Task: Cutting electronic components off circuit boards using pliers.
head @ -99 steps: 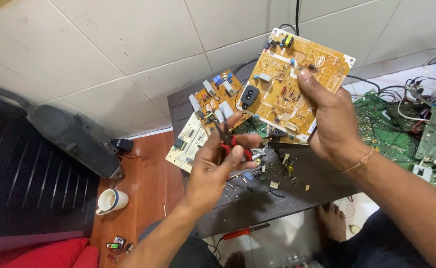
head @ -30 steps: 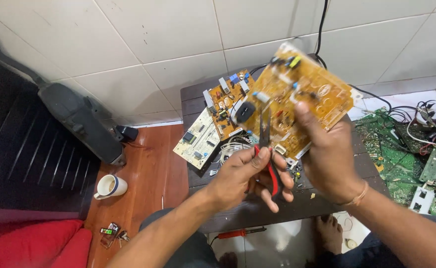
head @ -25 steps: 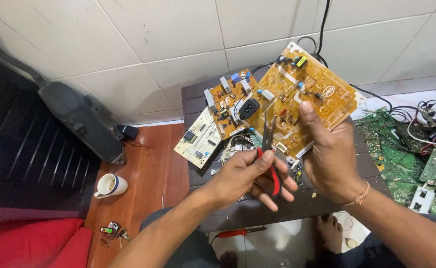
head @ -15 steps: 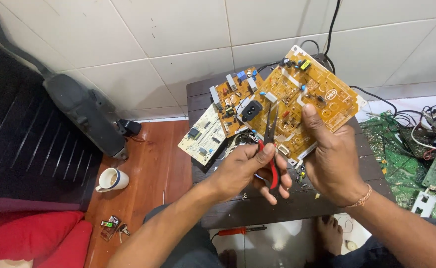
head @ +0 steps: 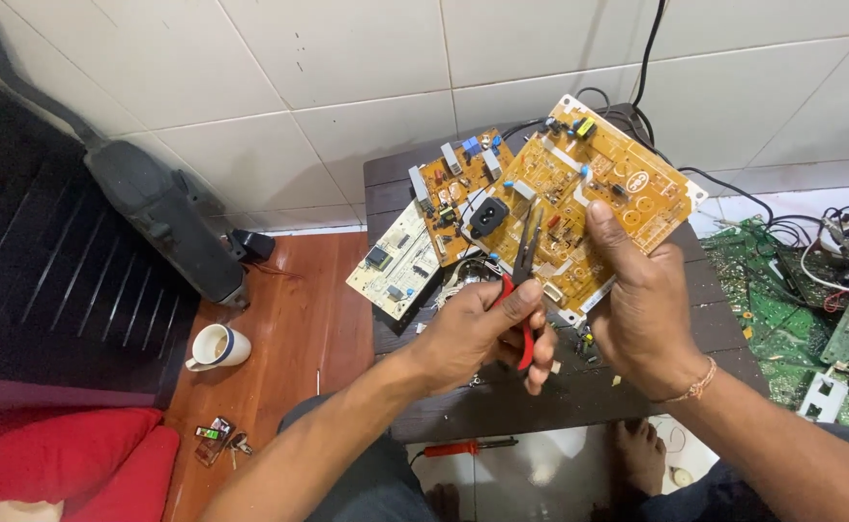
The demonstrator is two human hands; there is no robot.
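My right hand [head: 642, 304] grips a yellow-orange circuit board [head: 589, 188] by its lower edge and holds it tilted above a small dark wooden table [head: 560, 387]. My left hand [head: 483, 333] is shut on red-handled pliers [head: 523, 290], whose dark jaws point up and touch the board's face near a black socket [head: 487, 215]. A smaller orange board [head: 449, 188] and a pale board [head: 395, 261] lie on the table behind the held one.
Green circuit boards and tangled wires [head: 811, 300] are piled at the right. On the floor lie a red-handled screwdriver [head: 463, 448], a cup [head: 217, 346] and small parts [head: 217, 437]. A dark grey device [head: 168, 222] leans at the left. A red cushion [head: 57, 469] sits bottom left.
My left hand has brought the pliers from the table up against the board's face. The board has come lower and nearer.
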